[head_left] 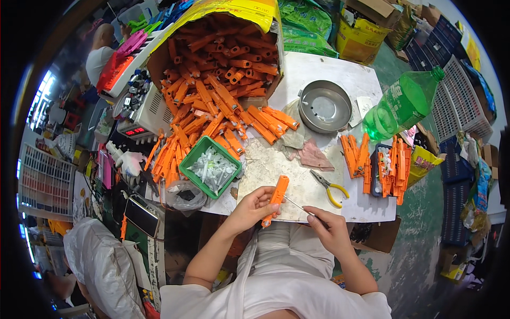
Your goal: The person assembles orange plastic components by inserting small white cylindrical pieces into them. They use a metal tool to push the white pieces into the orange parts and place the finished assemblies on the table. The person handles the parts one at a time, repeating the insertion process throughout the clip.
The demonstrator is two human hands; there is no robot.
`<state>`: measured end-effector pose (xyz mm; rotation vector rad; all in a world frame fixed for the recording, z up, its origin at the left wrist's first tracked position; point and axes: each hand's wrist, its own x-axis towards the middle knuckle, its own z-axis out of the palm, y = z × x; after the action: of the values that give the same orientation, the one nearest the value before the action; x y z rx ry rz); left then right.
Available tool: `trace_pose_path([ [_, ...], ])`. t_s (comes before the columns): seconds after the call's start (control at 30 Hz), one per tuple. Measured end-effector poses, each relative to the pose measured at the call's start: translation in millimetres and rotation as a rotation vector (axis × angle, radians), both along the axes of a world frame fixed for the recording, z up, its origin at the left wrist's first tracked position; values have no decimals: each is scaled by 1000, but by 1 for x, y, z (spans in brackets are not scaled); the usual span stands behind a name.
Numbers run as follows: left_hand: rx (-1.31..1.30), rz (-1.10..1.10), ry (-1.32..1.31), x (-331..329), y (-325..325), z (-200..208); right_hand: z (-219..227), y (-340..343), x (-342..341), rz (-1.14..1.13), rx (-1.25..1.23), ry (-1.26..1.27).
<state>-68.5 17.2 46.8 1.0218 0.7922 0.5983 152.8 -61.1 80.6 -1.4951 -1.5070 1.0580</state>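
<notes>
My left hand [248, 211] is closed around a long orange plastic piece [280, 187], holding it tilted upright just above the table's front edge. In my right hand [330, 232] is a thin metal rod-like tool [296, 203], its tip reaching the side of the orange piece. Fingers hide the rod's back end, so its kind does not show. Yellow-handled pliers [337, 198] lie on the table beyond my right hand. Left of them, a green plastic basket [192, 178] holds many small clear and whitish plastic parts.
A yellow sack [255, 15] spills a heap of orange pieces [204, 98] over the table [366, 80]. Farther right stand a round metal bowl [330, 126], a large green bottle [399, 101] and a small bin of orange pieces [394, 167]. A pinkish cloth [314, 156] lies mid-table.
</notes>
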Motion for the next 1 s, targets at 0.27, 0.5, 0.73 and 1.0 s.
trace_pose_path([
  [0.27,-34,-13,-26,4,1,5,14,5,5,44,-110,-2],
  [0.5,-44,-85,56,6,-1,5,9,13,22,106,-603,413],
  [0.73,-21,-84,104,6,-4,0,-6,16,23,169,-243,155],
  [1.0,-37,5,65,7,-4,-6,-9,0,10,283,383,-601],
])
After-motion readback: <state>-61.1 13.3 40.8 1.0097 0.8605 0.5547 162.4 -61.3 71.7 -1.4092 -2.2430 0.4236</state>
